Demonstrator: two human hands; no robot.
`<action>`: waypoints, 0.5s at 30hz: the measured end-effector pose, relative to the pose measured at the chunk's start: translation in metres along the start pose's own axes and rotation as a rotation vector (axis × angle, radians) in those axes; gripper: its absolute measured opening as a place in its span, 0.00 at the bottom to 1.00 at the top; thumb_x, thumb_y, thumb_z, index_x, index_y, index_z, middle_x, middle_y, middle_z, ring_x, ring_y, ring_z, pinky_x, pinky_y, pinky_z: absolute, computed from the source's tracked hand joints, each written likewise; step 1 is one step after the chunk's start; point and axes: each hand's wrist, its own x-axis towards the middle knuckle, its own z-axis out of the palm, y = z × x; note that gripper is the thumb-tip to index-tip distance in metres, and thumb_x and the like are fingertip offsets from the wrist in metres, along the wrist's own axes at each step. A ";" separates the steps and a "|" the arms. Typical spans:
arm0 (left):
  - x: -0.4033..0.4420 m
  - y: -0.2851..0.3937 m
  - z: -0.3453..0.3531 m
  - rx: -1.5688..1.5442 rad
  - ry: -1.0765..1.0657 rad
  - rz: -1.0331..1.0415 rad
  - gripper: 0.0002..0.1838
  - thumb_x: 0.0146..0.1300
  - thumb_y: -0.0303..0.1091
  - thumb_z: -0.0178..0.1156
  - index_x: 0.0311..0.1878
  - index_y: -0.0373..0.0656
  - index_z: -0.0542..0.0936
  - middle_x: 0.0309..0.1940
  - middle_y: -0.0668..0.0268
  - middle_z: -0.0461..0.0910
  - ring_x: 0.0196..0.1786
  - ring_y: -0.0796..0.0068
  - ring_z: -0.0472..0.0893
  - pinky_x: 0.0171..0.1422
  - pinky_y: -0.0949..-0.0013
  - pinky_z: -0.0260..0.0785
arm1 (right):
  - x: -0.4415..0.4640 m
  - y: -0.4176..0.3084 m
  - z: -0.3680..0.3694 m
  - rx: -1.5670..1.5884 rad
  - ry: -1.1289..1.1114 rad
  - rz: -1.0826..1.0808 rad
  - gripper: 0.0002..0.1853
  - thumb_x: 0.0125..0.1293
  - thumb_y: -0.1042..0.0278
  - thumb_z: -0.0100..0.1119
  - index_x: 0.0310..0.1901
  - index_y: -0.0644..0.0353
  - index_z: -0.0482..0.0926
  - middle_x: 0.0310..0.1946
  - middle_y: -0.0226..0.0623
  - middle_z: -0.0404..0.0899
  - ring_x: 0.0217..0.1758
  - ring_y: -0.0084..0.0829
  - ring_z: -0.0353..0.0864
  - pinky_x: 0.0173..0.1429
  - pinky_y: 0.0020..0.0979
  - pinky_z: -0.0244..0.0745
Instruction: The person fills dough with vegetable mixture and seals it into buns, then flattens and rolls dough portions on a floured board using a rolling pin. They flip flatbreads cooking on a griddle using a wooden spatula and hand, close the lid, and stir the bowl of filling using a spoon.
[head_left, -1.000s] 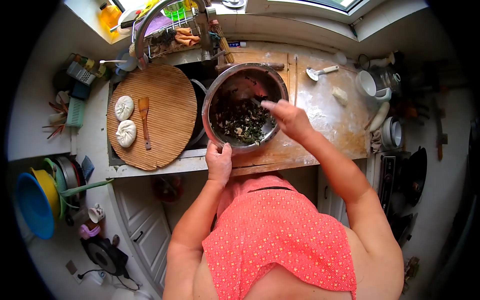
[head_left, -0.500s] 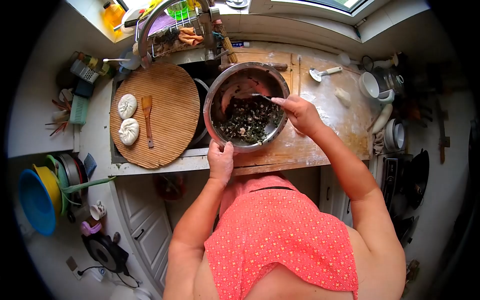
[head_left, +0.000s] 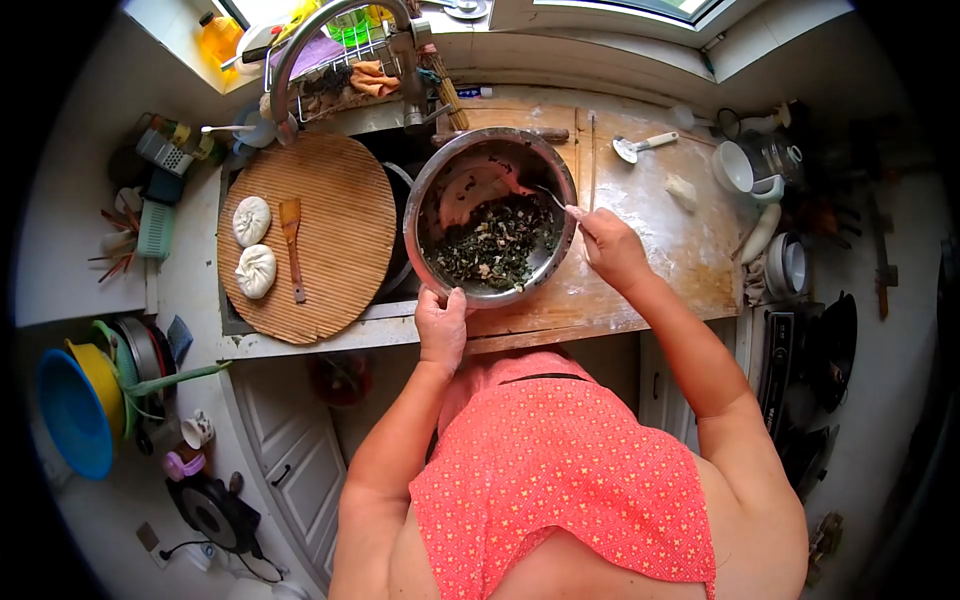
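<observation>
A large steel bowl [head_left: 424, 240] with a chopped dark green filling [head_left: 490, 245] stands at the counter's front, partly over the wooden board. My left hand [head_left: 441, 325] grips its near rim, thumb on top. At the bowl's right rim, my right hand [head_left: 610, 245] is closed on the handle of a thin metal utensil [head_left: 549, 194], apparently a spoon; its end is hard to make out. Two pleated white buns [head_left: 252, 221] and a wooden spatula [head_left: 291, 240] lie on the round ridged board [head_left: 345, 220] to the left.
The floured wooden board [head_left: 625, 280] bears a piece of dough [head_left: 682, 192], a white-handled spoon [head_left: 645, 146] and a thin stick [head_left: 592, 160]. A faucet [head_left: 292, 75] arches over the round board. White bowls [head_left: 733, 167] stand at the right, basins [head_left: 75, 410] at the far left.
My right hand has moved slightly right and down, bringing the utensil from over the filling to the bowl's right side. My left hand keeps its grip on the rim.
</observation>
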 end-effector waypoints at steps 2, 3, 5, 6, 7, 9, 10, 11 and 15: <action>-0.001 0.001 0.001 0.001 0.002 -0.006 0.06 0.66 0.23 0.55 0.46 0.39 0.73 0.40 0.69 0.77 0.41 0.81 0.77 0.49 0.74 0.72 | -0.009 -0.003 0.022 0.172 -0.035 -0.015 0.17 0.66 0.76 0.53 0.55 0.54 0.81 0.33 0.47 0.78 0.38 0.47 0.80 0.44 0.40 0.75; -0.001 0.002 0.001 -0.025 0.004 -0.024 0.06 0.66 0.23 0.55 0.46 0.39 0.73 0.40 0.69 0.78 0.41 0.81 0.77 0.48 0.74 0.73 | -0.015 -0.009 0.029 0.207 -0.103 -0.009 0.17 0.66 0.76 0.54 0.55 0.54 0.80 0.35 0.47 0.79 0.40 0.46 0.80 0.46 0.39 0.75; -0.001 0.001 0.002 -0.049 0.003 -0.043 0.07 0.67 0.22 0.55 0.46 0.39 0.73 0.40 0.68 0.78 0.41 0.81 0.77 0.48 0.74 0.74 | -0.025 -0.038 0.027 0.180 -0.138 -0.014 0.18 0.65 0.76 0.55 0.56 0.54 0.79 0.36 0.47 0.79 0.40 0.46 0.80 0.46 0.39 0.75; -0.002 0.001 0.002 -0.038 0.006 -0.028 0.07 0.67 0.23 0.54 0.46 0.39 0.73 0.40 0.68 0.78 0.40 0.81 0.77 0.47 0.74 0.74 | -0.030 -0.047 0.020 0.181 -0.137 -0.009 0.18 0.65 0.76 0.55 0.56 0.54 0.79 0.36 0.47 0.79 0.40 0.46 0.80 0.46 0.39 0.75; -0.003 0.001 0.001 -0.027 0.009 -0.013 0.06 0.67 0.23 0.54 0.47 0.39 0.73 0.40 0.68 0.78 0.40 0.81 0.77 0.47 0.73 0.75 | -0.034 -0.054 0.013 0.132 -0.147 -0.046 0.18 0.65 0.77 0.55 0.56 0.54 0.79 0.35 0.46 0.79 0.40 0.46 0.80 0.45 0.40 0.75; -0.004 0.002 0.001 -0.053 0.000 -0.052 0.07 0.69 0.24 0.53 0.48 0.39 0.73 0.42 0.67 0.78 0.41 0.78 0.79 0.47 0.72 0.76 | -0.034 -0.054 0.009 0.083 -0.157 -0.083 0.19 0.64 0.77 0.55 0.56 0.53 0.78 0.34 0.45 0.78 0.39 0.46 0.79 0.44 0.40 0.75; -0.005 0.002 0.001 -0.080 -0.006 -0.090 0.08 0.70 0.25 0.51 0.50 0.40 0.72 0.44 0.65 0.79 0.43 0.76 0.80 0.48 0.70 0.78 | -0.030 -0.046 0.005 0.081 -0.068 -0.091 0.19 0.64 0.77 0.55 0.57 0.53 0.78 0.33 0.45 0.76 0.38 0.46 0.78 0.42 0.41 0.75; -0.005 0.002 0.000 -0.080 -0.007 -0.092 0.08 0.70 0.25 0.51 0.50 0.40 0.72 0.44 0.65 0.79 0.43 0.76 0.80 0.48 0.70 0.78 | -0.026 -0.038 0.002 0.078 0.020 -0.099 0.19 0.64 0.77 0.54 0.57 0.53 0.78 0.31 0.45 0.75 0.36 0.46 0.78 0.41 0.42 0.74; -0.005 0.004 0.001 -0.027 -0.016 -0.075 0.07 0.69 0.24 0.52 0.48 0.39 0.73 0.42 0.66 0.78 0.40 0.78 0.79 0.46 0.72 0.77 | -0.014 -0.030 -0.010 -0.135 -0.009 0.110 0.19 0.65 0.75 0.52 0.57 0.53 0.77 0.31 0.45 0.74 0.35 0.47 0.78 0.39 0.43 0.75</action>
